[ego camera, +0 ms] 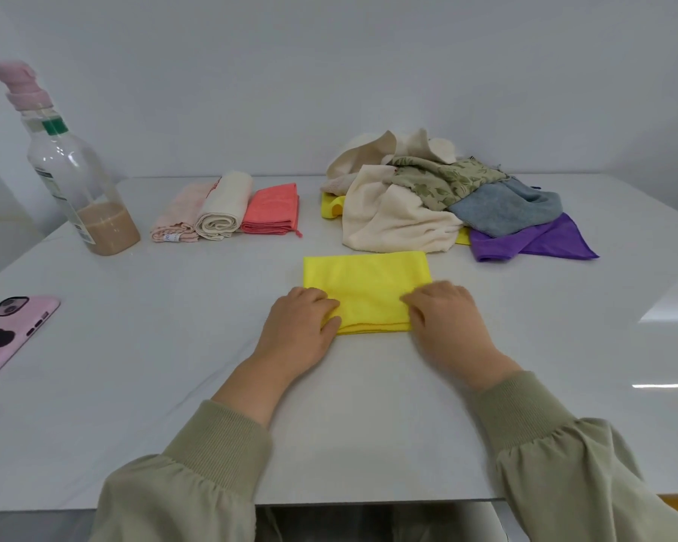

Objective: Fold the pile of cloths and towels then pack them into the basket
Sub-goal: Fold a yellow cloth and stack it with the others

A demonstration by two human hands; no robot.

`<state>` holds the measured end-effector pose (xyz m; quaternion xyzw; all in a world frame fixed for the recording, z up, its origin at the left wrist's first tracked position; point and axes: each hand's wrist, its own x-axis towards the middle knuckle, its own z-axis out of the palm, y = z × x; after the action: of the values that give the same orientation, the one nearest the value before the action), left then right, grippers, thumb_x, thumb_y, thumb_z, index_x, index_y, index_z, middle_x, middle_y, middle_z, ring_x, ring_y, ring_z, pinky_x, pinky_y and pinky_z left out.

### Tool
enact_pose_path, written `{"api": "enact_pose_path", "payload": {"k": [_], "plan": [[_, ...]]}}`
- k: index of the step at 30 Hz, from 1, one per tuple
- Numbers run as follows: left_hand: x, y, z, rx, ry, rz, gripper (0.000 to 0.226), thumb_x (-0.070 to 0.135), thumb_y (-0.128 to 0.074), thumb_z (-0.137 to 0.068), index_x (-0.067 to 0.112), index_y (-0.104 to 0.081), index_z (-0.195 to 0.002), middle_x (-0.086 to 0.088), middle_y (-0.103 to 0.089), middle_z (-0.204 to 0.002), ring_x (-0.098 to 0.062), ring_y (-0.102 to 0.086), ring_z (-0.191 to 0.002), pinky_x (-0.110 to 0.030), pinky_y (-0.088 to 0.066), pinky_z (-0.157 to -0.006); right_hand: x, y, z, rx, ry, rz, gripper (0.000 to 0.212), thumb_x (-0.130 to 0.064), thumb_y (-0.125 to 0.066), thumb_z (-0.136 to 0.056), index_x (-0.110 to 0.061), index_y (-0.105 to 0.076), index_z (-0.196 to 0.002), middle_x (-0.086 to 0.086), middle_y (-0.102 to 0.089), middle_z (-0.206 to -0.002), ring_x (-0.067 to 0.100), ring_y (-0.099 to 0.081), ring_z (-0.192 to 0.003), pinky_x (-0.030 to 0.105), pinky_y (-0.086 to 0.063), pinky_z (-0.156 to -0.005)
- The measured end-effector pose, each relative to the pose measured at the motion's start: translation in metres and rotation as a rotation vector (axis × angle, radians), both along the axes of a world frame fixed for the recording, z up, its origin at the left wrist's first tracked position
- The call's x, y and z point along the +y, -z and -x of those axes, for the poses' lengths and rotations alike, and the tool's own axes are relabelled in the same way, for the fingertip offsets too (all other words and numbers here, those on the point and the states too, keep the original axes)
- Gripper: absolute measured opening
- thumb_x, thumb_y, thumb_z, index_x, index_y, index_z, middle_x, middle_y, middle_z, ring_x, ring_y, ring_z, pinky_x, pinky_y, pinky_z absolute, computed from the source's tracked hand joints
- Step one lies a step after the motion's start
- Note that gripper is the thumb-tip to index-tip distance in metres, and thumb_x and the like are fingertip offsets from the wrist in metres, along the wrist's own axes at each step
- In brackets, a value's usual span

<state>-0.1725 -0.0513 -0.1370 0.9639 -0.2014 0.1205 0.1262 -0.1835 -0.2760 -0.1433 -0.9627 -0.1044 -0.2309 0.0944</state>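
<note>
A folded yellow cloth (368, 287) lies flat on the white table (153, 365) in front of me. My left hand (302, 326) grips its near left corner, fingers curled over the edge. My right hand (445, 318) holds the near right corner, slightly blurred. Behind it, at the back right, sits a loose pile of cloths (427, 197): cream towels, a leaf-patterned cloth, a grey-blue one, a purple one and another yellow one. At the back left three folded cloths lie side by side: pale pink (177, 217), cream (224, 209) and coral (273, 211). No basket is in view.
A tall clear bottle (79, 181) with brownish liquid and a pink cloth on its neck stands at the back left. A phone in a pink case (4, 334) lies at the left edge. The table's near edge (368, 500) runs below my sleeves.
</note>
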Motion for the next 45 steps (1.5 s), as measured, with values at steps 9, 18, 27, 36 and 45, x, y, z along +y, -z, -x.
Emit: {"api": "enact_pose_path", "payload": {"k": [9,18,27,36,45], "plan": [[-0.006,0.001,0.006,-0.184,0.13,0.431,0.045,0.039,-0.039,-0.09,0.011,-0.074,-0.086,0.0,-0.072,-0.086,-0.014,-0.054,-0.087,-0.032,-0.043,-0.078,0.017,-0.022,0.006,-0.098,0.197,0.106,0.031,-0.021,-0.042,-0.081,-0.014,-0.048,-0.051,0.002,-0.045,-0.052,0.026,-0.045,-0.054,0.035,-0.038,-0.06],[-0.023,0.003,-0.014,0.32,-0.007,-0.233,0.061,0.045,-0.019,-0.102,0.016,-0.003,-0.154,0.004,0.008,-0.161,-0.016,0.011,-0.147,-0.048,-0.004,-0.118,0.036,-0.006,-0.02,0.539,-0.022,0.179,0.054,-0.041,-0.015,-0.102,-0.025,-0.005,-0.153,-0.005,0.003,-0.161,0.017,0.003,-0.147,0.048,0.0,-0.117],[-0.018,0.0,-0.026,0.367,0.031,-0.275,0.063,0.048,-0.017,-0.102,0.019,0.003,-0.154,0.005,0.012,-0.16,-0.016,0.014,-0.147,-0.049,-0.002,-0.118,0.007,-0.011,-0.025,0.578,0.087,0.143,0.056,-0.043,-0.015,-0.101,-0.025,-0.005,-0.153,-0.004,-0.002,-0.161,0.017,-0.003,-0.147,0.048,-0.009,-0.117],[-0.03,-0.032,-0.048,-0.087,0.065,-0.773,0.063,0.052,-0.019,-0.101,0.022,-0.003,-0.153,-0.004,0.008,-0.161,-0.028,0.017,-0.146,-0.054,0.006,-0.115,0.024,-0.027,0.002,0.455,0.32,0.408,0.044,-0.043,-0.022,-0.099,-0.017,-0.041,-0.128,0.009,-0.051,-0.124,0.028,-0.048,-0.113,0.039,-0.042,-0.086],[-0.06,-0.007,0.019,0.326,-0.081,-0.34,0.06,0.051,-0.016,-0.101,0.026,0.001,-0.153,0.0,0.004,-0.161,-0.026,0.004,-0.148,-0.057,-0.007,-0.115,-0.001,-0.026,0.003,0.47,0.089,0.326,0.052,-0.037,-0.02,-0.101,-0.021,-0.015,-0.15,0.008,-0.009,-0.159,0.029,-0.018,-0.142,0.046,-0.018,-0.114]]}}
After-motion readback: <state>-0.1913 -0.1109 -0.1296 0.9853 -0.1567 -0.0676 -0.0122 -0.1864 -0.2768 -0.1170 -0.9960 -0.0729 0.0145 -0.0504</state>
